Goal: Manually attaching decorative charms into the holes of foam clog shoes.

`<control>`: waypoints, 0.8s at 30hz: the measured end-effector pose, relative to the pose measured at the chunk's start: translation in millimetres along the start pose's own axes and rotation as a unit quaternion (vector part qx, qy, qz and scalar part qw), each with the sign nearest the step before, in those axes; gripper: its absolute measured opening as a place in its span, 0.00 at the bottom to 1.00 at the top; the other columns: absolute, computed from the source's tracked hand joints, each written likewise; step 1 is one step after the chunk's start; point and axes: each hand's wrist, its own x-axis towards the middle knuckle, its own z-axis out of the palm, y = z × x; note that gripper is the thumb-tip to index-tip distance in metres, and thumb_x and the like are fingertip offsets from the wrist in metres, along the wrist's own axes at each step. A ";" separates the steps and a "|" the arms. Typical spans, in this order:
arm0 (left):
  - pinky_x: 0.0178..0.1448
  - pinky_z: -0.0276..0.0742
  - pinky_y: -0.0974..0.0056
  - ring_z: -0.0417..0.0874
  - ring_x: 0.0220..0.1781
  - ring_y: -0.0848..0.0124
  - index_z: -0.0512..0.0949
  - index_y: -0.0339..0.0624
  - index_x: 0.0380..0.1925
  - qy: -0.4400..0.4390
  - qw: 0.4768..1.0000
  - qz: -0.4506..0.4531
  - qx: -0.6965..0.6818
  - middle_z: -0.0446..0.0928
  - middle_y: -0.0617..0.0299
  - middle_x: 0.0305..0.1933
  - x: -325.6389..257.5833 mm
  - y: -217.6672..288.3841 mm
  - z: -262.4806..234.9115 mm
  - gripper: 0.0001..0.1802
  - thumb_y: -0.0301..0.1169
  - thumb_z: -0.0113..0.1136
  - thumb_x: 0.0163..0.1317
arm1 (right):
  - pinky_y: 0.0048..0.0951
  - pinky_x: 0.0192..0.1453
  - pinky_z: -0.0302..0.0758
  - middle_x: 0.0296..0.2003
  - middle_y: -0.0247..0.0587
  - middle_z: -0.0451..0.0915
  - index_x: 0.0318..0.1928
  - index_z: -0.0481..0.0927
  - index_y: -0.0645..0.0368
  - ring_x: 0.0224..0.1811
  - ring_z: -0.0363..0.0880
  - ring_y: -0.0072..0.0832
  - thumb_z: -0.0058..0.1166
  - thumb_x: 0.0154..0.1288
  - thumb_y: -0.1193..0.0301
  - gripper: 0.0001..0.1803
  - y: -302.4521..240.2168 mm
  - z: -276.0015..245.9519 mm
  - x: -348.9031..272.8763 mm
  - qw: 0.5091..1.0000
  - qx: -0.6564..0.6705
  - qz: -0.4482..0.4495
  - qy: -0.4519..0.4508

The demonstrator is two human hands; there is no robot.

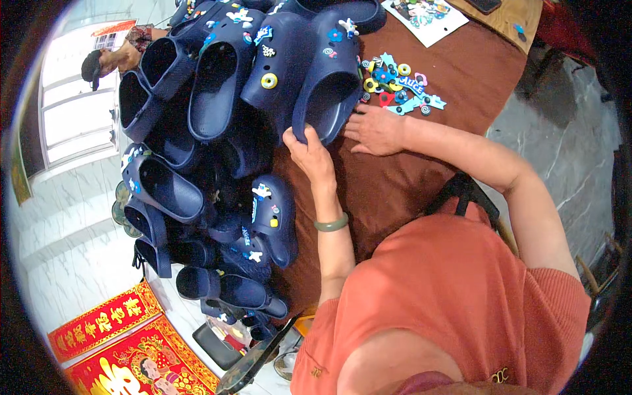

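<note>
My left hand (312, 157), with a green bangle on its wrist, is closed on the heel of a navy foam clog (316, 72). This clog rests at the right edge of a heap, its opening facing up and small charms fixed on its toe. Beside the clog, my right hand (376, 130) lies palm down on the brown cloth, fingers stretched out and apart. Whether its fingertips touch the clog I cannot tell. Just beyond that hand is a loose pile of colourful shoe charms (388, 85) in blue, yellow, red and other colours.
Several more navy clogs (164, 187) are heaped along the left of the brown cloth (395, 197). At the far side lie a white picture sheet (426, 20) and a wooden board (513, 23). Another person (118, 56) shows at upper left.
</note>
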 end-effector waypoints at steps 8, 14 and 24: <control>0.58 0.64 0.59 0.71 0.48 0.60 0.67 0.25 0.49 0.033 0.997 -0.070 -0.024 0.72 0.47 0.46 -26.6 -17.3 -7.9 0.21 0.34 0.50 0.65 | 0.53 0.71 0.51 0.39 0.33 0.79 0.31 0.83 0.53 0.51 0.73 0.31 0.46 0.63 0.59 0.16 37.6 -17.0 -14.1 0.993 -0.096 0.065 -0.027; 0.59 0.63 0.59 0.70 0.49 0.59 0.67 0.25 0.51 0.021 0.995 -0.091 0.019 0.71 0.47 0.47 -42.1 -24.0 -13.7 0.22 0.36 0.47 0.66 | 0.54 0.69 0.54 0.37 0.32 0.81 0.30 0.85 0.51 0.52 0.73 0.31 0.55 0.51 0.65 0.09 34.9 -18.1 -18.0 0.987 -0.106 0.096 0.074; 0.62 0.63 0.57 0.71 0.52 0.56 0.72 0.28 0.47 0.069 0.997 -0.024 0.028 0.71 0.45 0.51 -41.5 -54.0 -1.9 0.18 0.32 0.46 0.65 | 0.43 0.67 0.58 0.29 0.34 0.78 0.26 0.80 0.55 0.45 0.75 0.30 0.56 0.45 0.70 0.06 43.1 -26.6 -17.5 0.984 -0.040 0.127 0.118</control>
